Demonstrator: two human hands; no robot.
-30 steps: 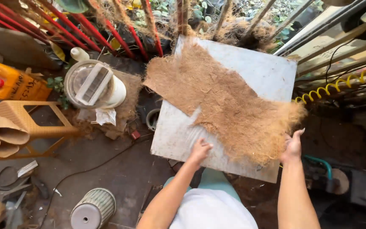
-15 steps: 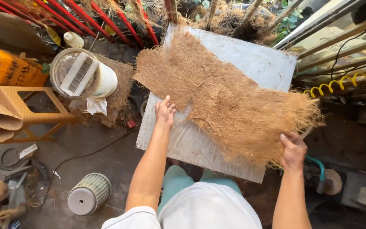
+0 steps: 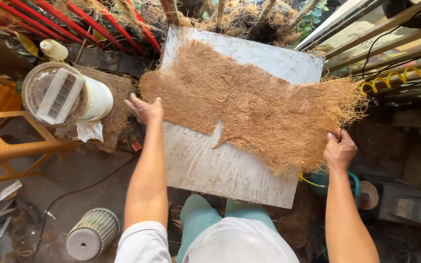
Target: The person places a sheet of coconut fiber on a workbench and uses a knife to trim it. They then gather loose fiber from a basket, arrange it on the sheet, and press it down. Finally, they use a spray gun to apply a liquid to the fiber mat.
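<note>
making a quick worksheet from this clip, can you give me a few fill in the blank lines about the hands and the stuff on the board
1. The brown fibre mat lies on a flat grey ____.
2. The left hand touches the mat's left end, and the ____ hand grips its frayed opposite end.
3. The white tub stands to the ____ of the board.
4. A coiled cord of ____ colour hangs behind the right hand.

Missing words: board; right; left; yellow
</note>
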